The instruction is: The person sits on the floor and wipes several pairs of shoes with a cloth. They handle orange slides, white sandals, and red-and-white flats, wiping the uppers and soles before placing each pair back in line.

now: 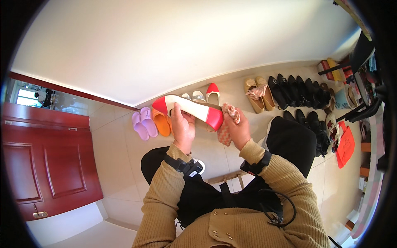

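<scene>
My left hand (184, 128) grips a red and white flat shoe (192, 111) at its middle, with the thumb on its side. The shoe lies tilted, one red end to the upper left and the other beside my right hand (238, 128). That hand holds a crumpled pink and white zigzag-patterned cloth (225, 131) close against the red end. On the floor behind, near the wall, stands another shoe with a red toe and white sides (212, 93). Beside it are silver-banded shoes (198, 96), partly hidden by the held shoe.
Purple slippers (145, 123) and orange slippers (161, 122) stand at the left, near a red door (55, 164). Tan flats (263, 99) with a patterned cloth (256, 92) and rows of black shoes (293, 90) line the right. A red bag (345, 145) and a wooden stool (226, 177) also show.
</scene>
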Motion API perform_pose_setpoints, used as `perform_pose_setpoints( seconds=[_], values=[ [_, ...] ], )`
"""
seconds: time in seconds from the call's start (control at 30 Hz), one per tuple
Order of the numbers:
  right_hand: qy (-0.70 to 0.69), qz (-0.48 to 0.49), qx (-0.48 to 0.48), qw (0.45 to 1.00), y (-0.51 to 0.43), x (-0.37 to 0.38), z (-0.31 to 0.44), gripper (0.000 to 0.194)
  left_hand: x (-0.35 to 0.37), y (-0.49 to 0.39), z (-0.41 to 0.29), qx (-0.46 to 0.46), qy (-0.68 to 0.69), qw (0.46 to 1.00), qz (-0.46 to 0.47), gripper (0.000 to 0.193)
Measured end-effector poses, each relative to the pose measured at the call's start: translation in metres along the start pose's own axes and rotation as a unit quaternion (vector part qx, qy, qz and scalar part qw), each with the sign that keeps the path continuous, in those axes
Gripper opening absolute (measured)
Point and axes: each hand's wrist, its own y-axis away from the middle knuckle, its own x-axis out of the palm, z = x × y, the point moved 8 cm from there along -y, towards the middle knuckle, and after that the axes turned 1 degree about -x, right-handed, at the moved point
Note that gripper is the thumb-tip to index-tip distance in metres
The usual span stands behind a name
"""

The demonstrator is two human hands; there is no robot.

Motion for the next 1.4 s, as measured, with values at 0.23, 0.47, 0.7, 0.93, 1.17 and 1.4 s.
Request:
perform_pose_setpoints(
  seconds=[0.23, 0.47, 0.7, 0.93, 1.17, 1.4],
  values=[
    [0.186, 0.009, -0.183, 0.965, 0.003, 0.005, 0.034, 0.020, 0.013, 0.027, 0.064, -0.266, -0.045, 0.961, 0.058, 0.032],
    [0.275, 0.040, -0.264, 0.924, 0.002, 0.014, 0.059, 0.026, 0.036, 0.032, 0.056, -0.131, -0.309, 0.916, 0.220, 0.053],
    [0.291, 0.095, -0.311, 0.900, 0.010, 0.027, 0.060, 0.027, 0.028, 0.036, 0.061, -0.153, -0.393, 0.879, 0.224, 0.062],
    [0.206, -0.014, -0.133, 0.969, -0.014, -0.002, 0.042, 0.019, 0.025, 0.031, 0.059, -0.111, -0.318, 0.919, 0.205, 0.055],
    [0.264, 0.112, -0.302, 0.909, 0.007, 0.025, 0.064, 0.040, 0.029, 0.033, 0.053, -0.120, -0.331, 0.918, 0.183, 0.058],
    [0.243, 0.106, -0.311, 0.912, 0.009, 0.027, 0.066, 0.031, 0.023, 0.024, 0.046, -0.221, -0.108, 0.962, 0.115, 0.053]
  ],
)
